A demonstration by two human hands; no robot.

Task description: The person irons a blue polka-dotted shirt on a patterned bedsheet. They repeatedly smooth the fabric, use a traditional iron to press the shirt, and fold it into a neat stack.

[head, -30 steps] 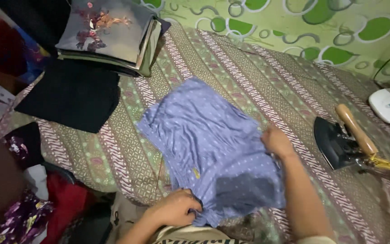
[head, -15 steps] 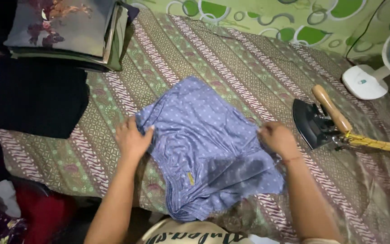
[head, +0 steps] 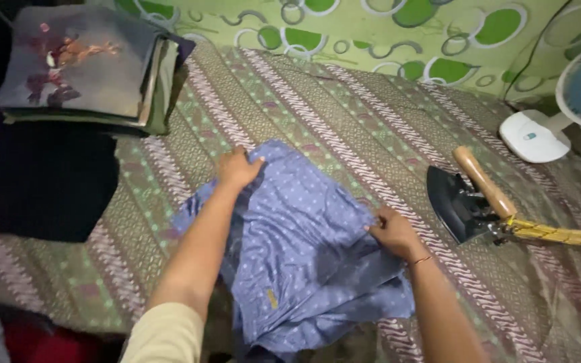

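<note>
Since half a second ago, the left hand has moved up to the far edge of the blue dotted garment and lies open on it, while the right hand pinches its right edge, spreading it flatter on the patterned bed cover beside the iron.

We press our left hand and right hand on the blue cloth; an iron lies at three o'clock.

Home ironing spot: patterned bedcover, iron, folded clothes.
</note>
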